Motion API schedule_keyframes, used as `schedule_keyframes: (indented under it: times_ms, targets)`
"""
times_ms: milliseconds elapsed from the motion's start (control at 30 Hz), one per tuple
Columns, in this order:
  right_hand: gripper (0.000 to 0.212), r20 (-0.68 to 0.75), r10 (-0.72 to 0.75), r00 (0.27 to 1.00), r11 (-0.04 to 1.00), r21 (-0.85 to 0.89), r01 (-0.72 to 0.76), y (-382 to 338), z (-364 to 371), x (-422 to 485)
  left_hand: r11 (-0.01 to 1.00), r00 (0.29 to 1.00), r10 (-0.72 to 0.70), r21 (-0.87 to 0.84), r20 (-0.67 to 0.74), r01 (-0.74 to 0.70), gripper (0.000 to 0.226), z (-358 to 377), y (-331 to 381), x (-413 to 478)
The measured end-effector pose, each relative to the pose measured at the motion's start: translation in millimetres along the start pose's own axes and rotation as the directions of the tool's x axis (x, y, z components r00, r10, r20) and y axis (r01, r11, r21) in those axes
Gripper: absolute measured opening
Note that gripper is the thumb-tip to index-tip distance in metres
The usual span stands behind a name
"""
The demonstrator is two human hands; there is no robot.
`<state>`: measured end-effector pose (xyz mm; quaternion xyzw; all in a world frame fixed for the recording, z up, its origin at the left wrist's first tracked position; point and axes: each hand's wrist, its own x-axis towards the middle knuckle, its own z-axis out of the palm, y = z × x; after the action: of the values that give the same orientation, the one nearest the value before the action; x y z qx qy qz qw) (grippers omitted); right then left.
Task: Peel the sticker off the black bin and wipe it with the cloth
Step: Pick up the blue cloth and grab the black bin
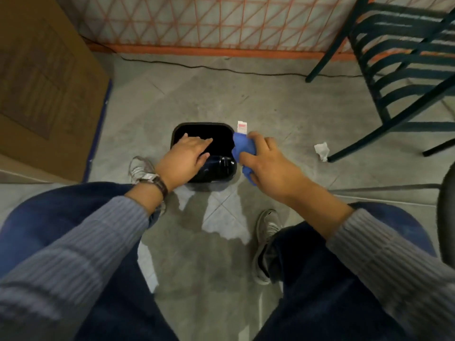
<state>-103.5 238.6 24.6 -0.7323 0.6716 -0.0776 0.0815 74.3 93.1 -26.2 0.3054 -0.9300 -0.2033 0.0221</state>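
Head: grey floor (270, 99), orange fence (209, 20)

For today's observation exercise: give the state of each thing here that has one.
black bin: upright, open-topped.
blue cloth: bunched, against the bin's right side.
left hand: fingers straight, over the bin's mouth.
right hand: grips the cloth.
white paper scrap: crumpled, on the floor.

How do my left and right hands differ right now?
The left hand rests on the black bin with its fingers fairly straight, holding nothing. The right hand grips a blue cloth at the bin's right side. The left wrist wears a band, while the right wrist is bare. Both come out of grey ribbed sleeves.
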Motion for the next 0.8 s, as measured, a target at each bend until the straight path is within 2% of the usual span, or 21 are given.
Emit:
schedule_keyframes:
  times_ms: [133, 200, 267, 367, 467, 567, 633, 700, 800]
  targets:
    - [0.020, 0.088, 0.003, 0.996, 0.999, -0.035, 0.000, 1.4, 13.4, 7.2, 0.991, 0.990, -0.008, 0.130, 0.139, -0.011, 0.044, 42.4, -23.4, -3.3]
    - [0.008, 0.105, -0.012, 0.994, 1.000, 0.017, 0.011, 4.8, 13.2, 2.0, 0.980, 0.982, -0.010, 0.195, 0.188, -0.027, 0.047, 59.5, -26.4, -1.4]
    - [0.029, 0.087, -0.017, 0.996, 0.992, 0.124, 0.006, 8.3, 14.5, 0.2, 0.965, 0.964, -0.017, 0.255, 0.264, -0.053, 0.049, 78.0, -32.2, 1.7]
    - [0.033, 0.071, 0.053, 0.996, 0.973, 0.222, -0.068, 9.4, 11.5, 4.7, 0.958, 0.934, -0.022, 0.274, 0.357, -0.082, 0.050, 111.1, -51.0, 0.8]
    - [0.034, 0.039, 0.097, 0.995, 0.970, 0.220, -0.103, 10.5, 10.2, 12.0, 0.970, 0.924, -0.036, 0.235, 0.380, -0.059, 0.050, 133.4, -67.2, 1.7]
    - [0.036, 0.131, 0.071, 0.989, 0.973, 0.207, -0.098, 13.4, 14.9, 20.1, 0.972, 0.914, -0.022, 0.224, 0.406, -0.077, 0.054, 148.4, -78.0, 6.0]
    - [0.030, 0.155, 0.032, 0.987, 0.978, 0.198, -0.063, 13.9, 21.9, 22.7, 0.967, 0.898, -0.004, 0.231, 0.440, -0.109, 0.068, 154.7, -85.6, 9.1]
    - [0.033, 0.133, -0.005, 0.991, 0.981, 0.191, -0.021, 14.4, 27.8, 24.6, 0.953, 0.878, 0.019, 0.258, 0.478, -0.161, 0.083, 154.7, -89.6, 13.2]
    - [0.033, 0.058, 0.008, 0.998, 0.980, 0.199, -0.019, 19.0, 30.3, 27.7, 0.921, 0.911, 0.058, 0.331, 0.408, -0.207, 0.085, 145.6, -86.9, 27.5]
